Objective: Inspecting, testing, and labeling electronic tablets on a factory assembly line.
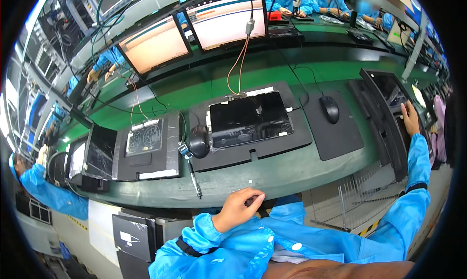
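In the head view I see a foam tray [373, 117] at three o'clock bearing a dark screen [386, 86] — long axis eleven to five. The right hand [411, 119] touches it, fingers extended; the left hand [241, 208], at six, curls — grip unclear.

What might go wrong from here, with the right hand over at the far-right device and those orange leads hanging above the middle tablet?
1. The orange leads hang in a loose loop down to the top edge of the middle tablet; a passing arm could snag them.
2. The pen lies close to the bench's front edge, so a sleeve might knock it off.
3. The right hand is at the side of the far-right device; a careless push could shift it.
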Demonstrator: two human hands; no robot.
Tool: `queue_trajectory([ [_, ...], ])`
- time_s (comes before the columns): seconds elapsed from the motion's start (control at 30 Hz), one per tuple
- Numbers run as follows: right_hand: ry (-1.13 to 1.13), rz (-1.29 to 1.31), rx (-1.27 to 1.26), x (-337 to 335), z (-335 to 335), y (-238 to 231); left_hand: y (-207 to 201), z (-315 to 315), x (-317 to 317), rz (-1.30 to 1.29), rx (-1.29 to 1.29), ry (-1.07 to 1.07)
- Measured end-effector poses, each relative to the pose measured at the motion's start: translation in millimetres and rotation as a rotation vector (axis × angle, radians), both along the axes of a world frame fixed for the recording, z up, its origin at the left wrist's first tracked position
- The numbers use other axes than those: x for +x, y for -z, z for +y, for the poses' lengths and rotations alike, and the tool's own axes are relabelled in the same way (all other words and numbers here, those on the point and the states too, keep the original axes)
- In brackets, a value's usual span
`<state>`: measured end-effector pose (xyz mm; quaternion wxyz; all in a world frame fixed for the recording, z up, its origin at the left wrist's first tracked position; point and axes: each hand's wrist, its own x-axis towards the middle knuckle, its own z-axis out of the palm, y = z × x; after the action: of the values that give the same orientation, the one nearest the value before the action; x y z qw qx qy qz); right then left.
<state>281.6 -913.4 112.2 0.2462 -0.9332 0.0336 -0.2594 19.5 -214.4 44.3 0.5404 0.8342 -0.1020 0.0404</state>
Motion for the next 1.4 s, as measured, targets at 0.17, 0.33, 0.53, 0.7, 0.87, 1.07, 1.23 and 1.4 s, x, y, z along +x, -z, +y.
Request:
queue_trajectory([
  [0.17,-0.066,-0.020,-0.047,33.4,-64.6,-9.9,-2.2,-5.0,3.6,0.018,-0.044,0.047],
  [0.33,0.002,-0.027,-0.432,41.8,-142.4,-51.9,-8.0,-3.2,-0.9,-0.007,-0.096,0.020],
  [0.53,0.020,-0.597,-0.292,10.5,-16.5,-178.0,-25.4,-7.1,-1.0,0.084,-0.142,0.233],
  [0.7,-0.507,-0.293,0.194,-66.8,355.8,-164.6,-42.7,-39.9,5.6,-0.198,-0.305,0.340],
  [0.87,-1.107,0.084,0.213,-104.3,625.8,-124.7,-31.9,4.4,-30.3,0.134,-0.465,-0.090],
  [1.07,-1.300,0.458,-0.574,-38.5,769.3,-59.5,-24.3,138.7,-108.3,-0.122,-1.268,-0.486],
  [1.23,-1.335,0.409,-0.931,-13.4,833.9,2.4,-20.7,209.6,-144.1,-0.218,-1.575,-0.449],
  [1.4,-1.358,0.290,-0.972,-5.5,830.5,0.7,-5.7,241.3,-154.8,-0.222,-1.830,-0.299],
])
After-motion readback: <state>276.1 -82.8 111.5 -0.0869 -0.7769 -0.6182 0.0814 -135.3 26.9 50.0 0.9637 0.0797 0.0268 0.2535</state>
